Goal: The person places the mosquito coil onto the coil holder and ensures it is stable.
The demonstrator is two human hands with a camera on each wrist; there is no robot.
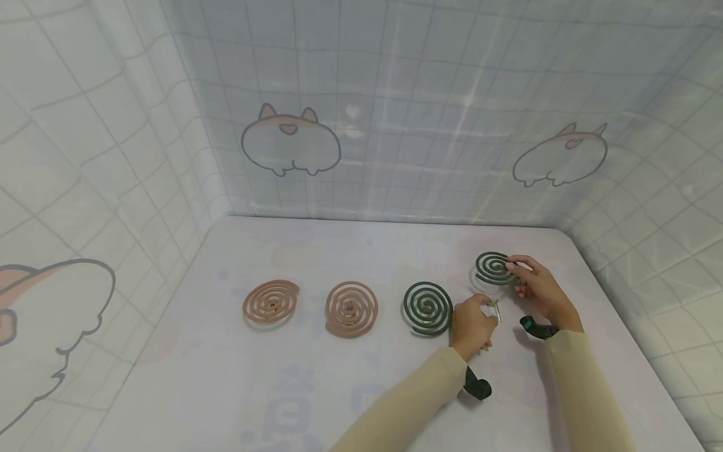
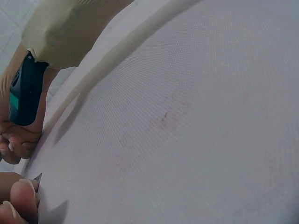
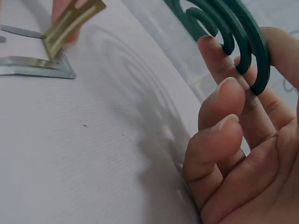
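Note:
My right hand (image 1: 539, 287) pinches a dark green mosquito coil (image 1: 494, 267) by its edge, above the table at the right. In the right wrist view, thumb and fingers lie on opposite faces of that coil (image 3: 260, 56). A small metal coil stand (image 1: 496, 312) is in my left hand (image 1: 472, 323), just below and left of the held coil. Its bent metal strips and a raised gold-coloured tab (image 3: 70, 25) show in the right wrist view. Only fingertips (image 2: 24, 196) and a pointed bit of metal appear in the left wrist view.
Left of my left hand lies another green coil (image 1: 428, 307). Farther left are two brown coils, one flat-facing (image 1: 350, 307) and one tilted (image 1: 271, 302), with bits of metal at their centres. Patterned fabric walls (image 1: 395, 157) enclose the white table (image 1: 316, 370) at back and sides.

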